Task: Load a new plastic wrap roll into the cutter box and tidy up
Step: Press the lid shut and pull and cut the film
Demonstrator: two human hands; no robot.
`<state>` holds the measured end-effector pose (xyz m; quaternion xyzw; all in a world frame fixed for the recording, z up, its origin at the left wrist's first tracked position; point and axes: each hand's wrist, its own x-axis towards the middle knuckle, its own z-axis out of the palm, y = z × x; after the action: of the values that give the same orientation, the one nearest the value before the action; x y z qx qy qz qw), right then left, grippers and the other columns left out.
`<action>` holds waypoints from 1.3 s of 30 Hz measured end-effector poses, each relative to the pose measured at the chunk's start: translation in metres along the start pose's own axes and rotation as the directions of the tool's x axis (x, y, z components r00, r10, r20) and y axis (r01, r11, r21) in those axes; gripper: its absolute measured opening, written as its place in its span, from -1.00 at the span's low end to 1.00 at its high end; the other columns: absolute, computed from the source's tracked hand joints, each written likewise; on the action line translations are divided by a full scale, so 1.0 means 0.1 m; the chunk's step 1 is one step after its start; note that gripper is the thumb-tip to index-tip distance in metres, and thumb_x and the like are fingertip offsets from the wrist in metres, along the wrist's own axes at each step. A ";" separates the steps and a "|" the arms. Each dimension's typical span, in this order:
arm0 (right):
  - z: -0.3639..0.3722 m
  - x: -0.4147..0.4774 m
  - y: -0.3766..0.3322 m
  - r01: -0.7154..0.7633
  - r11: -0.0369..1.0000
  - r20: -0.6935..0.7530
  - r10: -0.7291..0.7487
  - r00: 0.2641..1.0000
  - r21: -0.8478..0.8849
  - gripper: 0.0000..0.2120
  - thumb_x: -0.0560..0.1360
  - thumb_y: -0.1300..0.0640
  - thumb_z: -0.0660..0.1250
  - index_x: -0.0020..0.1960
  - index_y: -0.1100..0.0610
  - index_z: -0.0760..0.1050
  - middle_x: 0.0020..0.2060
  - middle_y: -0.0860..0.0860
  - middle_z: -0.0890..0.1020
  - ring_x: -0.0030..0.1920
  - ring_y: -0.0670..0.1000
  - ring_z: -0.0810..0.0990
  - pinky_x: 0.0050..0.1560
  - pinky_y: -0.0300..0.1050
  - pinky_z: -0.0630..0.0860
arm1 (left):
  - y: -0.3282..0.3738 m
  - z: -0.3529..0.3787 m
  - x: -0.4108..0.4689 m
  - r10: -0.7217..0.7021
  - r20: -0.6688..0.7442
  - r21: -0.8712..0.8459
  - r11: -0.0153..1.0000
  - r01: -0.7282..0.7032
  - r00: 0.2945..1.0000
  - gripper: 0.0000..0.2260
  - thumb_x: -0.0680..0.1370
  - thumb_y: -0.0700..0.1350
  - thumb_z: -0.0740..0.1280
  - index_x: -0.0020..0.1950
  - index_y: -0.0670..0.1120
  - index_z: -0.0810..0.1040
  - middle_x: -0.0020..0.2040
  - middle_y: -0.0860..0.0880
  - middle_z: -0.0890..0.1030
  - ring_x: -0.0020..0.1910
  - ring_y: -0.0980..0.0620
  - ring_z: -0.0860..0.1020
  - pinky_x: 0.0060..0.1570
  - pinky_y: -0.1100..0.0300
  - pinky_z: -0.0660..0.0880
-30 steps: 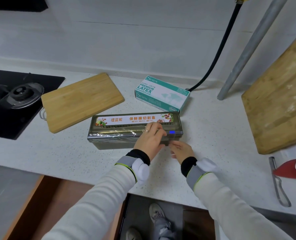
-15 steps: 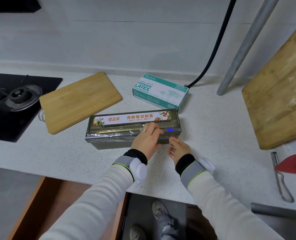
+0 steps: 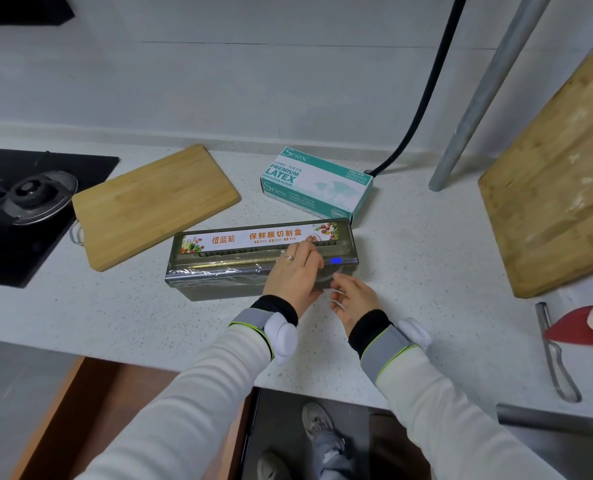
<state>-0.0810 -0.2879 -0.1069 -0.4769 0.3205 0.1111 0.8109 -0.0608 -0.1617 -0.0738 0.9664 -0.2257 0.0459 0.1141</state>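
Note:
The grey cutter box (image 3: 218,261), with an orange-lettered label along its lid, lies lengthwise on the counter. A blue slider (image 3: 336,260) sits near its right end. Clear plastic wrap film (image 3: 215,271) lies crinkled over the box's front edge. My left hand (image 3: 296,275) rests flat on top of the box's right part, fingers straight. Just in front of the box's right end, my right hand (image 3: 352,297) pinches a thin edge of the film in curled fingers. The roll inside is only dimly visible through the lid.
A small bamboo board (image 3: 153,206) lies behind-left of the box, and a latex glove box (image 3: 315,183) sits right behind it. The stove (image 3: 28,202) is at far left. At right are a large wooden board (image 3: 558,188), a peeler (image 3: 554,358) and a red-and-white object (image 3: 579,329).
The left hand stays pressed on the box. The right hand has shifted slightly left along the box front with the film edge. The view has moved a little.

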 end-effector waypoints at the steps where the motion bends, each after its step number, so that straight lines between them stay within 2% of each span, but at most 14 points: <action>1: -0.01 -0.01 -0.01 0.000 1.000 0.006 0.000 1.000 0.006 -0.91 0.50 0.24 0.31 -0.18 0.17 0.52 -0.30 0.07 0.52 -0.36 0.00 0.42 -0.35 -0.16 0.40 | 0.01 0.01 0.01 -0.006 0.001 0.007 1.000 0.006 1.000 -0.64 0.39 -0.04 0.45 0.11 -0.14 0.48 0.18 -0.11 0.46 0.18 -0.10 0.41 0.14 0.13 0.38; 7: -0.11 0.04 0.03 -0.059 0.997 -0.100 0.054 0.994 -0.054 -0.90 0.52 0.21 0.30 -0.18 0.14 0.50 -0.27 0.06 0.52 -0.35 0.00 0.40 -0.35 -0.18 0.41 | 0.04 0.02 0.01 -0.032 -0.006 0.020 0.999 0.032 0.999 -0.68 0.37 -0.09 0.46 0.05 -0.15 0.49 0.14 -0.13 0.48 0.12 -0.14 0.44 0.07 0.09 0.42; 10: -0.08 0.05 0.09 -0.159 0.986 -0.041 0.157 0.987 -0.049 -0.95 0.51 0.21 0.31 -0.13 0.15 0.52 -0.21 0.07 0.55 -0.28 0.00 0.45 -0.31 -0.17 0.44 | 0.04 0.01 0.01 -0.040 -0.010 0.021 0.999 0.040 0.999 -0.69 0.36 -0.11 0.47 0.03 -0.16 0.50 0.13 -0.13 0.49 0.11 -0.14 0.45 0.06 0.10 0.42; 14: 0.05 0.05 0.10 -0.202 0.979 0.051 0.204 0.978 -0.030 -0.94 0.48 0.18 0.36 -0.07 0.16 0.57 -0.19 0.07 0.58 -0.21 0.01 0.50 -0.29 -0.18 0.47 | 0.04 0.01 0.00 -0.038 -0.015 0.007 0.999 0.038 0.999 -0.72 0.34 -0.20 0.44 0.02 -0.17 0.51 0.12 -0.15 0.50 0.09 -0.15 0.46 0.05 0.10 0.43; 19: 0.10 0.01 0.09 -0.216 0.976 0.074 0.217 0.973 -0.023 -0.92 0.48 0.17 0.36 -0.05 0.16 0.57 -0.23 0.05 0.56 -0.22 0.00 0.49 -0.29 -0.18 0.47 | 0.02 0.01 0.00 -0.014 -0.017 0.006 1.000 0.014 1.000 -0.70 0.29 -0.23 0.47 -0.02 -0.19 0.52 0.07 -0.16 0.52 0.05 -0.16 0.50 0.01 0.09 0.47; 22: 0.04 -0.05 0.09 -0.182 0.983 0.085 0.182 0.980 -0.008 -0.92 0.48 0.14 0.37 -0.05 0.13 0.57 -0.22 0.04 0.56 -0.22 0.00 0.48 -0.28 -0.18 0.45 | 0.01 0.01 0.00 -0.006 -0.002 0.015 1.000 0.006 1.000 -0.65 0.28 -0.17 0.51 -0.01 -0.18 0.51 0.09 -0.15 0.51 0.06 -0.15 0.49 0.02 0.10 0.46; 26: -0.04 -0.13 0.10 -0.071 0.997 0.102 0.072 0.992 -0.009 -0.96 0.48 0.16 0.37 -0.12 0.05 0.59 -0.22 0.00 0.55 -0.22 -0.03 0.47 -0.27 -0.21 0.44 | 0.01 0.02 0.00 -0.026 0.035 0.028 0.999 0.025 0.999 -0.65 0.34 -0.09 0.47 0.04 -0.15 0.47 0.15 -0.11 0.46 0.13 -0.11 0.43 0.06 0.11 0.41; 31: -0.12 -0.21 0.06 0.207 0.958 0.201 -0.167 0.965 -0.199 -0.58 0.46 0.42 0.16 -0.14 -0.03 0.65 -0.11 -0.01 0.59 -0.15 -0.02 0.48 -0.21 -0.22 0.43 | 0.05 -0.01 0.00 -0.054 -0.010 -0.019 0.998 0.053 0.999 -0.82 0.40 -0.18 0.33 -0.03 -0.20 0.49 0.08 -0.16 0.49 0.07 -0.15 0.45 0.03 0.06 0.44; 33: -0.10 -0.22 0.03 0.326 0.878 0.144 -0.294 0.945 -0.350 -0.53 0.43 0.45 0.15 -0.15 -0.09 0.61 -0.03 -0.02 0.60 -0.10 -0.04 0.50 -0.12 -0.23 0.45 | 0.06 -0.01 0.01 -0.061 -0.046 -0.034 0.998 0.060 0.997 -0.88 0.45 -0.19 0.28 -0.06 -0.21 0.49 0.04 -0.16 0.50 0.04 -0.14 0.46 0.02 0.06 0.44; 35: -0.06 -0.21 -0.02 0.407 0.765 0.008 -0.466 0.885 -0.498 -0.69 0.43 0.38 0.27 -0.09 -0.03 0.53 0.04 0.02 0.52 -0.08 -0.05 0.51 -0.03 -0.18 0.50 | 0.06 0.00 0.01 -0.063 -0.075 -0.042 0.997 0.060 0.995 -0.90 0.49 -0.18 0.26 -0.08 -0.20 0.49 0.02 -0.15 0.50 0.02 -0.12 0.46 0.02 0.09 0.44; 36: -0.04 -0.19 -0.05 0.430 0.709 -0.056 -0.549 0.834 -0.560 -0.75 0.40 0.32 0.36 -0.01 0.04 0.49 0.07 0.04 0.45 -0.02 0.00 0.50 0.06 -0.08 0.51 | 0.05 0.00 0.02 -0.063 -0.083 -0.045 0.997 0.059 0.995 -0.90 0.51 -0.18 0.25 -0.08 -0.20 0.49 0.03 -0.15 0.50 0.02 -0.11 0.46 0.02 0.10 0.44; 38: 0.01 -0.13 -0.11 0.461 0.602 -0.093 -0.667 0.739 -0.652 -0.51 0.31 0.24 0.49 0.18 0.17 0.41 0.16 0.10 0.37 0.16 0.13 0.43 0.22 0.05 0.43 | 0.04 0.01 0.03 -0.061 -0.085 -0.041 0.998 0.058 0.995 -0.88 0.53 -0.16 0.23 -0.05 -0.20 0.50 0.05 -0.14 0.49 0.03 -0.09 0.45 0.04 0.12 0.44; 39: 0.04 -0.11 -0.15 0.473 0.564 -0.077 -0.693 0.717 -0.677 -0.38 0.27 0.21 0.52 0.26 0.20 0.36 0.22 0.13 0.35 0.23 0.16 0.38 0.26 0.07 0.39 | 0.04 0.02 0.03 -0.062 -0.085 -0.036 0.998 0.059 0.994 -0.86 0.54 -0.15 0.22 -0.02 -0.20 0.50 0.07 -0.14 0.48 0.04 -0.09 0.45 0.06 0.12 0.43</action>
<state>-0.0805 -0.2913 -0.0880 -0.8035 0.2196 -0.1530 0.5318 -0.0597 -0.1667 -0.0747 0.9679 -0.1921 0.0802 0.1412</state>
